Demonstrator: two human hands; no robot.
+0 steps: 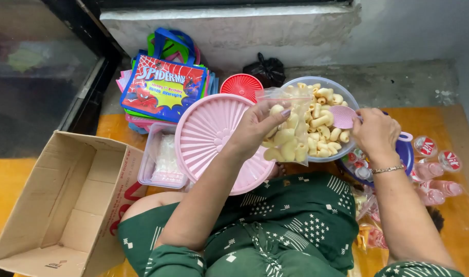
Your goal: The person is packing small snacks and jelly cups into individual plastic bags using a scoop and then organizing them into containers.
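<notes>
Left hand (256,128) pinches the flimsy clear bag (288,131) of light, crumbly crackers open by its rim over the bowl (347,95), best spot, while right hand (375,132) grips the pink scoop (343,116).

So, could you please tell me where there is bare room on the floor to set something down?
The open brown cardboard box is empty inside, and orange mat lies bare left of it. The grey concrete ledge behind the clear bowl of pale crackers is free. Around the pink bottles it is crowded.
</notes>
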